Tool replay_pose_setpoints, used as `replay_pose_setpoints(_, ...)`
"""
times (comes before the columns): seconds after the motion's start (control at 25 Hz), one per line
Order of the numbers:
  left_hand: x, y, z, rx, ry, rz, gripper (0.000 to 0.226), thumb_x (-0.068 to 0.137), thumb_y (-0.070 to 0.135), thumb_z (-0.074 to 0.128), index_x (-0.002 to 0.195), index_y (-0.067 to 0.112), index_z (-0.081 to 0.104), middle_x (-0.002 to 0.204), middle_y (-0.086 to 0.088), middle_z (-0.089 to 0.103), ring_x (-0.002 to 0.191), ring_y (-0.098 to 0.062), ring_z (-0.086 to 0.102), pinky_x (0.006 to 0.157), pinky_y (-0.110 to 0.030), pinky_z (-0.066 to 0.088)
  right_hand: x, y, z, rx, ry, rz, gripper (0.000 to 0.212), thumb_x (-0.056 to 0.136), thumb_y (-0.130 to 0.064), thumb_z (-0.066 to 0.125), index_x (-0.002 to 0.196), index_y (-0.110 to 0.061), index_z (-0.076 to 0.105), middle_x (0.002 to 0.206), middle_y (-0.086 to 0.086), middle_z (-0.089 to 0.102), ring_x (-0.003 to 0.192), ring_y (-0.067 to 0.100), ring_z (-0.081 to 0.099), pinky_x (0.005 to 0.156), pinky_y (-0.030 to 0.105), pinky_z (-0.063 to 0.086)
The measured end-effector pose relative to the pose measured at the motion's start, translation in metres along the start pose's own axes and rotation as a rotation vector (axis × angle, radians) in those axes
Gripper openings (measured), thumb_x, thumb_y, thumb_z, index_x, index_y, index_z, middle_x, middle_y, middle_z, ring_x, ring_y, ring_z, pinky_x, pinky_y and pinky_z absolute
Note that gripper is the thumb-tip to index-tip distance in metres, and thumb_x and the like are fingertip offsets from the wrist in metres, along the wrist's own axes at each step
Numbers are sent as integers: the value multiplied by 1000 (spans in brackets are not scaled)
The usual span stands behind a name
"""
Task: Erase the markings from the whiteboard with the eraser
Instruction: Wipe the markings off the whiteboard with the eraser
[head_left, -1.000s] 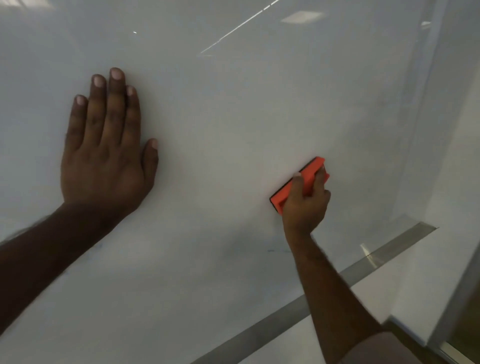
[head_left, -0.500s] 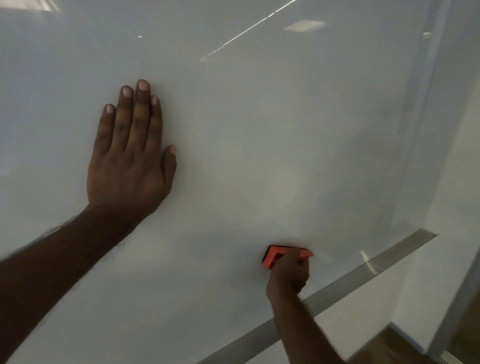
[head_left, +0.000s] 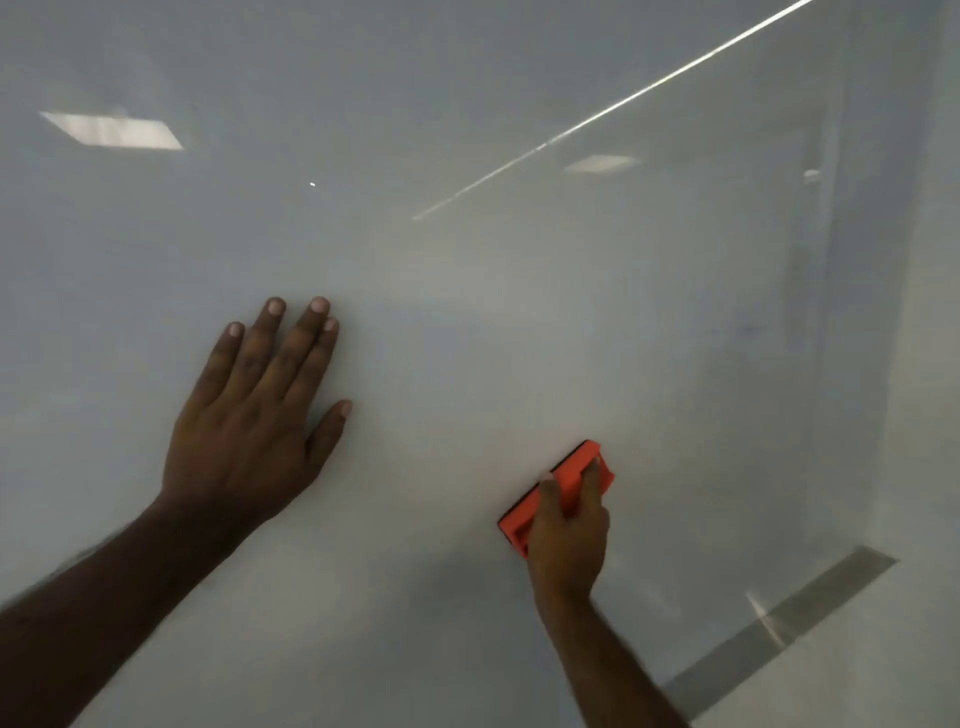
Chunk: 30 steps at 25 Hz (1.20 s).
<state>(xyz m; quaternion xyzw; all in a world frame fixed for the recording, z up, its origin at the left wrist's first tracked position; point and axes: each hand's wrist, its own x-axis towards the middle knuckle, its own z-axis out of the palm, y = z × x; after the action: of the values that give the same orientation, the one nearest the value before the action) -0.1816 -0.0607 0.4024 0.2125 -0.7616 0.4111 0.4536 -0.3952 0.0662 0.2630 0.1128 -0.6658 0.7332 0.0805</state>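
Right hand (head_left: 566, 540) fingers (head_left: 589, 486) wrapped over the top of the eraser (head_left: 556, 493), thumb on its near edge: firm grip, pad face pressed to the whiteboard (head_left: 519, 312). Eraser sits lower centre-right of the frame, tilted, long axis running lower-left to upper-right.

Left hand (head_left: 249, 421) fingers (head_left: 272, 332) splayed and flat, palm on the board at centre-left, holding nothing. Looks like bracing only.

Progress, as a judgement: nearly done. No legible marker lines anywhere in view. What remains is faint: a bluish smudge at right of centre near the board's right edge, plus light grey haze around mid-board. Could be ink residue or just glare, can't tell. Anything above or left of the frame is not visible, so not confirmed clean.

Eraser: orange plastic body, moulded recess visible at its lower-left end, dark felt strip showing along the upper edge against the board. Felt condition not visible.

Board: glossy white, reflecting ceiling lights in the upper left and upper centre and a bright diagonal streak in the upper right. Metal tray strip (head_left: 779, 634) at lower right.
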Motion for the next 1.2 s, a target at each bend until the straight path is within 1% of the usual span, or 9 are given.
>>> replay_pose_setpoints(0.2,31,-39,-18,4,76,-110,74,100,49,35,158,4,26,167,-13,21,155,-32,19,127,-47,14,58,-110,9,-150,-81,-499,66,95,-32,61,154,-27,30,99,11,44,95,36,51,79,38,43)
replay_pose_setpoints(0.32,52,-59,-27,14,103,-185,76,99,50,33,158,2,25,167,-16,21,155,-31,19,127,-45,12,60,-154,19,-244,-87,-762,64,95,-46,47,154,-30,30,99,9,44,93,28,45,78,38,44)
replay_pose_setpoints(0.4,64,-76,-31,39,128,-203,76,99,49,34,158,2,26,167,-16,22,154,-31,21,127,-45,13,71,-174,23,-265,-61,-858,63,93,-50,40,152,-29,34,99,9,45,91,28,46,77,37,45)
replay_pose_setpoints(0.48,68,-93,-32,41,142,-216,77,98,51,33,158,3,26,167,-14,21,155,-30,20,126,-46,14,94,-190,23,-239,-2,-864,58,97,-44,46,151,-26,37,101,11,44,93,31,47,79,37,44)
replay_pose_setpoints(0.56,70,-103,-31,28,176,-235,78,97,51,33,158,4,26,168,-13,20,155,-29,18,125,-48,16,121,-211,19,-181,32,-762,59,98,-35,55,152,-24,35,108,14,42,100,34,48,85,38,45)
replay_pose_setpoints(0.68,70,-101,-24,36,220,-257,78,96,49,34,157,2,28,167,-14,20,154,-31,21,124,-52,20,146,-246,23,-141,93,-693,58,98,-32,56,151,-20,36,116,18,44,106,37,49,86,38,45)
replay_pose_setpoints(0.96,70,-99,-26,43,207,-239,76,97,47,34,155,-3,29,166,-18,23,153,-35,25,123,-54,24,127,-306,64,-48,199,-786,54,94,-28,60,145,-16,46,114,21,48,106,41,50,84,45,48)
replay_pose_setpoints(1.08,72,-98,-27,34,154,-246,78,98,48,31,157,-1,24,167,-17,19,154,-33,20,125,-51,19,70,-318,84,-38,171,-970,56,90,-29,62,143,-16,49,113,18,50,100,38,52,80,42,50)
replay_pose_setpoints(1.2,67,-103,-34,7,91,-224,79,98,51,30,158,1,20,168,-15,16,156,-31,17,128,-45,12,1,-305,92,-70,-116,-1283,58,93,-37,57,147,-19,43,119,14,48,100,31,51,83,40,50)
